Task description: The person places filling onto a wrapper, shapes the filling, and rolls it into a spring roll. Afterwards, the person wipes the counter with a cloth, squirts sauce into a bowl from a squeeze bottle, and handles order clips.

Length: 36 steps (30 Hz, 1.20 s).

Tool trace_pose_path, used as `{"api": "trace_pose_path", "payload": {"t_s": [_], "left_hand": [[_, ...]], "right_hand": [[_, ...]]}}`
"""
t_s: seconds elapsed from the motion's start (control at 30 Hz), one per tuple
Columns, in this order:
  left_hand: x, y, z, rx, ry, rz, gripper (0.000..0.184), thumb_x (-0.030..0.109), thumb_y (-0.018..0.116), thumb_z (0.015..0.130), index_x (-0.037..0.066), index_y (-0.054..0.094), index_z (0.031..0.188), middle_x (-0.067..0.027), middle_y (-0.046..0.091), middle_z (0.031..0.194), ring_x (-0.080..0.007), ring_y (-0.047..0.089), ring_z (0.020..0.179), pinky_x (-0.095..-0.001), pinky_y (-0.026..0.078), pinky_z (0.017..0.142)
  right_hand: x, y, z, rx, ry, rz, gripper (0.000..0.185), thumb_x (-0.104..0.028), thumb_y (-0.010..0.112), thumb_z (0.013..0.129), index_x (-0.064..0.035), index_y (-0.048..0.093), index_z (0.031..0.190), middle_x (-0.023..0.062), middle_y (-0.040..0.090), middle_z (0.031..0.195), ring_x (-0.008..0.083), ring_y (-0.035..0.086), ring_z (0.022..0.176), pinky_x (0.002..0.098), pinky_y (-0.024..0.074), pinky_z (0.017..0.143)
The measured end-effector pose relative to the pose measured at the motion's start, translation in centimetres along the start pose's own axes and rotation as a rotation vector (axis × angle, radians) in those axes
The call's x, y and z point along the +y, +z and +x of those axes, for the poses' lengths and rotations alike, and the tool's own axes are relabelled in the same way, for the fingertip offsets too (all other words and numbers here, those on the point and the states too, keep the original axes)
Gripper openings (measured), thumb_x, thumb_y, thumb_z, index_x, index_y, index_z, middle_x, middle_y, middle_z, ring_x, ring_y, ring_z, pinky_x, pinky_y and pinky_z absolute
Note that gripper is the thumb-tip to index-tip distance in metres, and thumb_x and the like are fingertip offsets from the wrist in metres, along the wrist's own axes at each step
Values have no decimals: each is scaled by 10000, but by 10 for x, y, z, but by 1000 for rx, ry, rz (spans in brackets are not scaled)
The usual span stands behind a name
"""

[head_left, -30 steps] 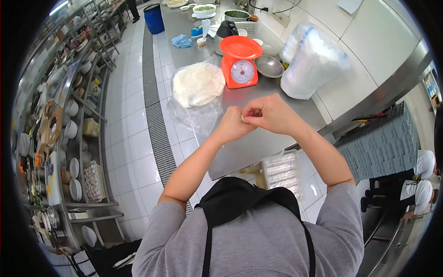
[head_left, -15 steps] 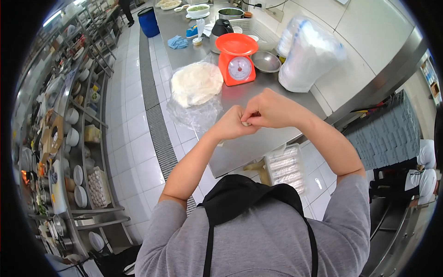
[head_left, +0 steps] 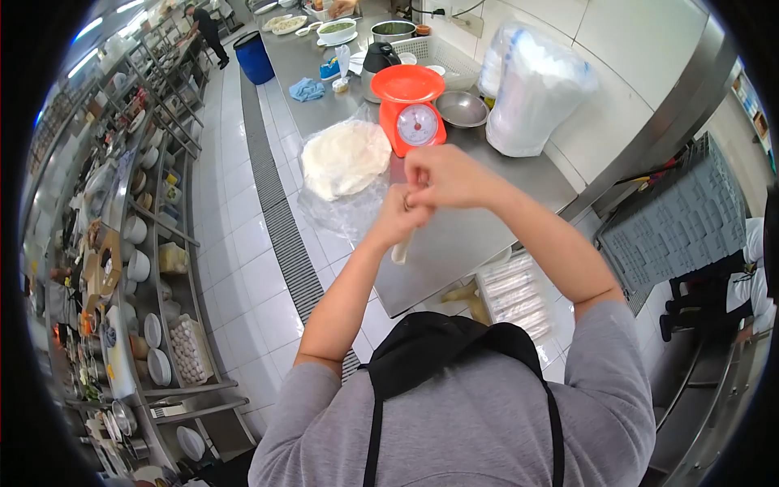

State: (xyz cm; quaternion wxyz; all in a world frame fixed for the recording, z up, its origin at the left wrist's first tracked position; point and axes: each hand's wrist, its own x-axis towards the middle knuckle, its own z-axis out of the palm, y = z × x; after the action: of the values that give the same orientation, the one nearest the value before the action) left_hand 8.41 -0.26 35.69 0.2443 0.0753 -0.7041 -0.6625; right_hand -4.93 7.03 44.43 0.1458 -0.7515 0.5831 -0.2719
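My left hand (head_left: 402, 214) is closed around a pale strip of dough, and the strip's end (head_left: 401, 251) hangs below the fist. Against the top of that fist, my right hand (head_left: 449, 176) has its fingers pinched together; what lies between them is hidden and slightly blurred. Both hands are above the steel table (head_left: 454, 235). A large flat mass of white dough (head_left: 346, 159) lies on a clear plastic sheet (head_left: 333, 213), left of and beyond my hands. Just past the right hand stands an orange dial scale (head_left: 413, 114) with a bare pan.
A metal bowl (head_left: 463, 109) and a bulky white plastic bag (head_left: 531, 97) are near the wall. A blue cloth (head_left: 307, 89) and a black-topped jug (head_left: 380, 58) sit further back. Below the table's edge is a tray of wrapped rolls (head_left: 514, 299). Grey stacked crates (head_left: 677, 219) stand right.
My hands have shifted left, with the right one raised higher over the left. The dough strip now hangs visibly below my left fist. The whole view has tilted slightly.
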Motion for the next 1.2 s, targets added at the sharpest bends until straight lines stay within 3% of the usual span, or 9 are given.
{"api": "trace_pose_path", "payload": {"t_s": [0.23,0.43,0.63,0.77,0.83,0.9,1.0,1.07,1.2], "left_hand": [[9,-11,7,136,3,-475,131,143,340,722,72,404,633,-15,372,516,-131,368,479,-291,385,527],[0,-48,-7,234,117,-664,136,152,343,743,114,397,625,-6,391,526,-133,365,517,-306,359,554],[7,-53,-46,334,380,-1201,299,384,434,772,99,510,725,-42,536,697,-226,549,861,-399,427,890],[-40,-63,-72,-281,-185,-896,777,582,536,749,12,422,1264,-170,571,1062,-310,525,1070,-462,440,889],[-69,-58,-65,-378,-368,-354,612,449,642,741,4,523,1144,-124,605,984,-243,599,937,-356,493,784],[-52,-24,-50,-326,-273,254,407,279,718,704,27,601,1002,-83,638,860,-166,621,754,-297,484,680],[-25,27,-38,7,-242,311,287,215,738,675,45,628,879,-50,625,731,-132,588,662,-282,459,608],[-14,43,-32,297,145,103,180,151,715,694,50,617,807,-9,611,719,-71,545,650,-239,446,601],[-15,31,-28,145,265,133,167,139,710,702,44,613,799,-12,609,717,-85,566,638,-239,454,583]], "right_hand": [[39,82,-22,17,148,1028,353,-119,648,759,-38,535,1083,29,589,838,97,567,778,259,467,660],[58,132,-41,-46,457,704,294,-102,641,751,-24,584,1028,31,587,710,86,550,596,256,471,591],[45,33,-58,189,368,720,266,-80,677,743,-26,618,997,1,600,761,73,574,680,230,474,609],[28,-7,-55,267,179,649,210,-82,686,744,-28,636,939,-5,602,751,58,575,724,225,468,623],[14,-12,-51,179,178,488,185,-101,693,726,-18,641,883,29,601,750,106,586,696,253,469,632],[-8,-5,-44,95,163,215,208,-95,711,701,-15,632,876,43,591,788,127,584,673,251,473,623],[-21,18,-42,11,83,-90,242,-96,734,661,-22,632,868,64,574,852,162,566,640,263,478,603],[-24,19,-41,8,33,-126,251,-103,739,647,-32,642,867,70,568,878,175,549,630,276,478,593],[-26,1,-38,-167,-72,95,220,-47,702,670,-66,662,886,45,580,872,186,563,706,287,483,603]]}}
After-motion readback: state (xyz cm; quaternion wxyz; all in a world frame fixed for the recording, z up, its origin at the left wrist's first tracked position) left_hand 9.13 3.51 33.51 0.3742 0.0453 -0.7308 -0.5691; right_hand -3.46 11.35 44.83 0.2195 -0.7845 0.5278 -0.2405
